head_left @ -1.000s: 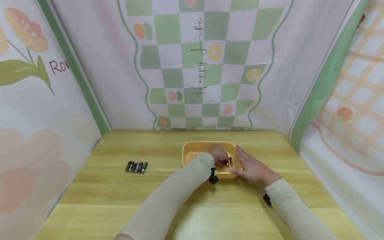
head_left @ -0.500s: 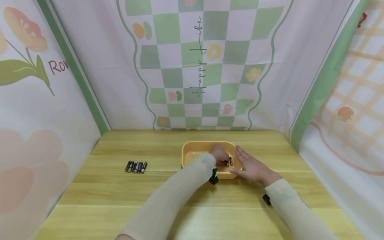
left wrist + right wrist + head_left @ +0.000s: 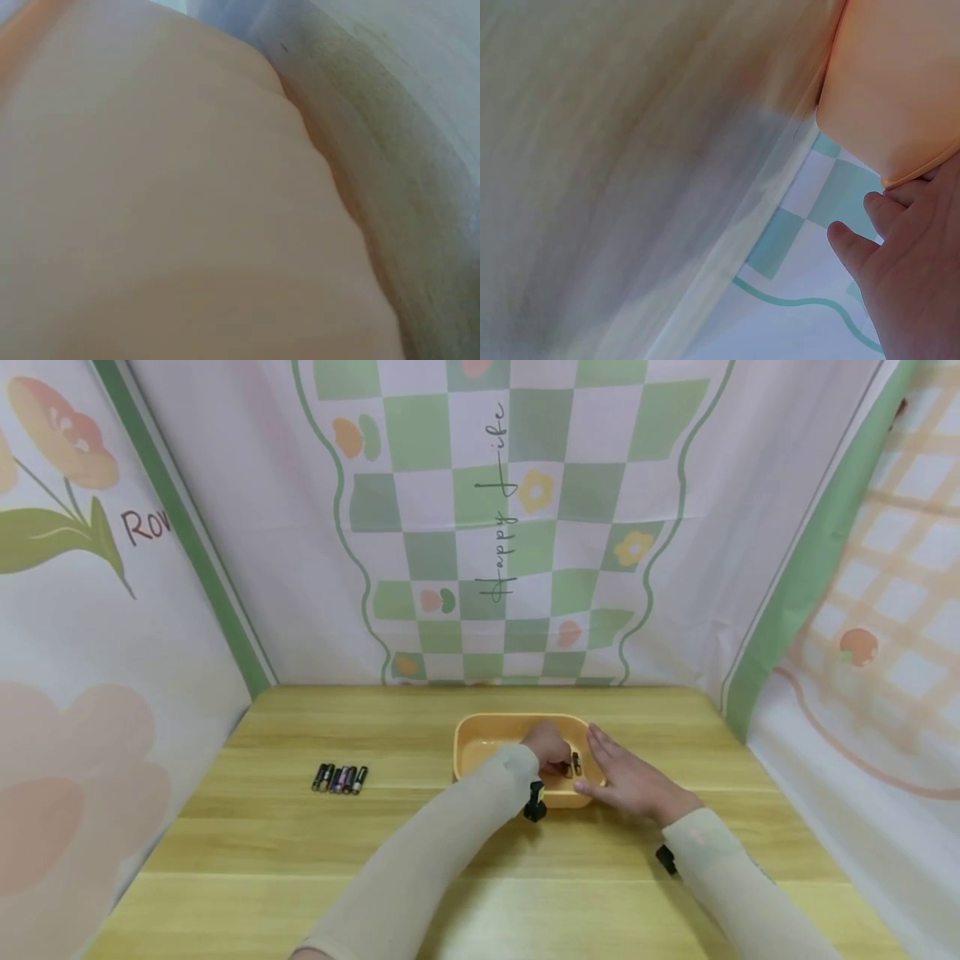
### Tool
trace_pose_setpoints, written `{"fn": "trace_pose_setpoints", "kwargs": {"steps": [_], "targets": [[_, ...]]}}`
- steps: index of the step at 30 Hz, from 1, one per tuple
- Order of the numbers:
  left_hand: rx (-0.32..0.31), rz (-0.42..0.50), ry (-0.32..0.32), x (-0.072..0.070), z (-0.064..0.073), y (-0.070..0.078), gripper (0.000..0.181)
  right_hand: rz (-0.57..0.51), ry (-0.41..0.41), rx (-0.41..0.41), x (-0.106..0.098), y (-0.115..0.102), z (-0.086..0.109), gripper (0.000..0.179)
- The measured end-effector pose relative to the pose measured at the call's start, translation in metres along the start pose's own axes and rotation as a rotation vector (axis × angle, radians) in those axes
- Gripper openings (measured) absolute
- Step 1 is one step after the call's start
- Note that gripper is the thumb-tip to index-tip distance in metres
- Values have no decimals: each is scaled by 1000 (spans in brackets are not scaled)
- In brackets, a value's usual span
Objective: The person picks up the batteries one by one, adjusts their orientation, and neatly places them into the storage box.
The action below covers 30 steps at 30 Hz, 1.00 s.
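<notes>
A yellow-orange plastic container [image 3: 480, 720] stands on the wooden table. My left hand [image 3: 546, 745] reaches down into its right half with curled fingers and pinches a small battery [image 3: 567, 771], which those fingers mostly cover. Right beside it in the container lies a dark battery [image 3: 577, 763] with a coppery band. My right hand [image 3: 637, 783] rests against the container's right end, fingers extended along the rim and thumb at the near corner. In the right wrist view, straight fingertips of that hand [image 3: 922, 262] touch the rim. A blurred peach surface fills much of the left wrist view.
Several dark and purple batteries [image 3: 341, 778] lie side by side in a row on the left of the wooden table [image 3: 300, 860]. A checked, printed cloth [image 3: 480, 527] hangs behind the table's far edge, with more cloth at both sides.
Hardly anything differs. My left hand has shifted very slightly within the container, and its fingers stay curled by the batteries. The right hand has stayed at the rim.
</notes>
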State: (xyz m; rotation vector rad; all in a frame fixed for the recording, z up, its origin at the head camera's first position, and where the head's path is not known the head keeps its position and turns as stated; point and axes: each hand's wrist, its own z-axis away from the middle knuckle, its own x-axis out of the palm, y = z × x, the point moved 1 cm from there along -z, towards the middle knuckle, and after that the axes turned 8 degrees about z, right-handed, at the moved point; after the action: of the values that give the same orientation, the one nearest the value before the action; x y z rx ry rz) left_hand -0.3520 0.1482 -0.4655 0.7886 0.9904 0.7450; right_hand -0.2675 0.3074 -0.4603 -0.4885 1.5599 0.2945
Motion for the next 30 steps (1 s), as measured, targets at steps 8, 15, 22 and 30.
{"fn": "trace_pose_setpoints", "kwargs": {"steps": [8, 15, 22, 30], "targets": [[2, 106, -9, -5, -4, -8, 10, 8, 13, -14, 1, 1, -1, 94], [37, 183, -47, -23, 8, -10, 5, 15, 3, 0, 3, 4, -1, 96], [66, 296, -97, -43, 25, -13, 5, 10, -3, 9, 3, 5, -1, 97], [82, 414, -192, -68, 32, -28, 13, 14, -1, 6, 1, 3, -1, 97]]}}
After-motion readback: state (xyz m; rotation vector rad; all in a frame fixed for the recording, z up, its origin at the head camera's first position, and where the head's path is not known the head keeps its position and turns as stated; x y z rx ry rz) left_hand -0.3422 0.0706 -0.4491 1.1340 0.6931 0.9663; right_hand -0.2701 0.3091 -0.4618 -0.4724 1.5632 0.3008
